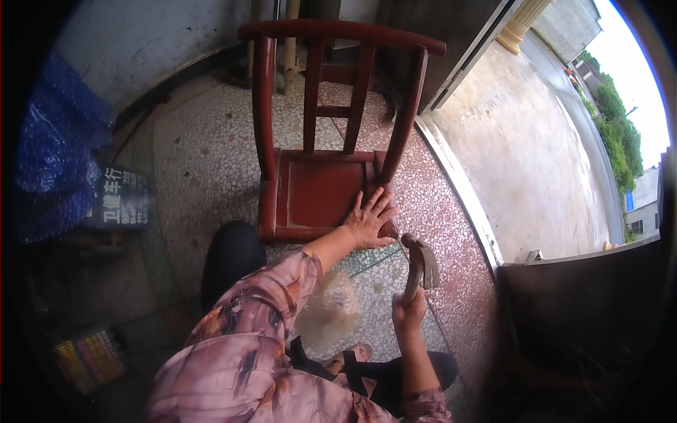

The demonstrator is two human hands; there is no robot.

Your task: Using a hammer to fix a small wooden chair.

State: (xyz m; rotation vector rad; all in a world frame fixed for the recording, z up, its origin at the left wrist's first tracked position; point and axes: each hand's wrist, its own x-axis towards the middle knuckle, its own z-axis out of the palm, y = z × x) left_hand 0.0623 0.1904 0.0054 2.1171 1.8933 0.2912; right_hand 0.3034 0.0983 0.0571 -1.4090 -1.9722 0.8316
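A dark red wooden chair (321,190) stands in front of me, its slatted back on the far side. My left hand (368,220) lies flat with spread fingers on the right front corner of the seat. Gripped by its handle in my right hand (409,314) is a claw hammer (422,264), raised just right of that corner. The hammer's head is apart from the chair.
A crumpled clear plastic bag (329,310) lies on the speckled floor between my legs. Blue sheeting (60,148) hangs at the left beside a dark printed bag (121,197). To the right, a door threshold (462,187) opens onto a concrete yard.
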